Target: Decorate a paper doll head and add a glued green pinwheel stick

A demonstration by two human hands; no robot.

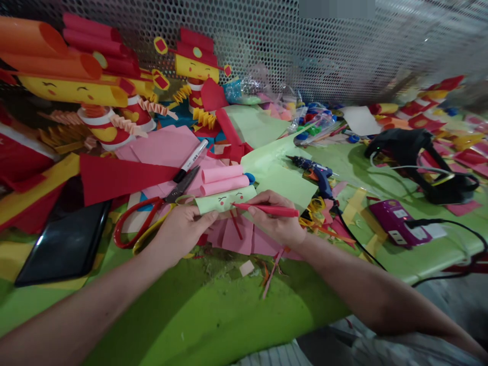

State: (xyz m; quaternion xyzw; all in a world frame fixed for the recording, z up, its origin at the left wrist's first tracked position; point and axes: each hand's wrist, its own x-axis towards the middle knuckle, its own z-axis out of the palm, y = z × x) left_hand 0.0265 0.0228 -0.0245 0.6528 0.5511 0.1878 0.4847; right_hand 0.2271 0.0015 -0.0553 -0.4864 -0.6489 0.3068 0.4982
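Observation:
A light green paper roll (208, 203) with a drawn face, closed eyes and red cheeks, lies at the centre, with two pink paper rolls (224, 181) along its upper side. My left hand (183, 229) grips the green roll's left end between thumb and fingers. In my right hand (277, 219) is a red pen (280, 210), its tip touching the face between the cheeks. Red-handled scissors (139, 216) lie open beside my left hand. Above them rests a black and white marker (190, 160) on pink paper (163, 147).
Paper figures (196, 68) stand at the back left. A black tablet (66, 236) lies at the left. To the right are a blue glue gun (320, 175), a purple box (398, 223) with a cable, and a black headset-like object (423, 162). Paper scraps litter the green table (229, 315).

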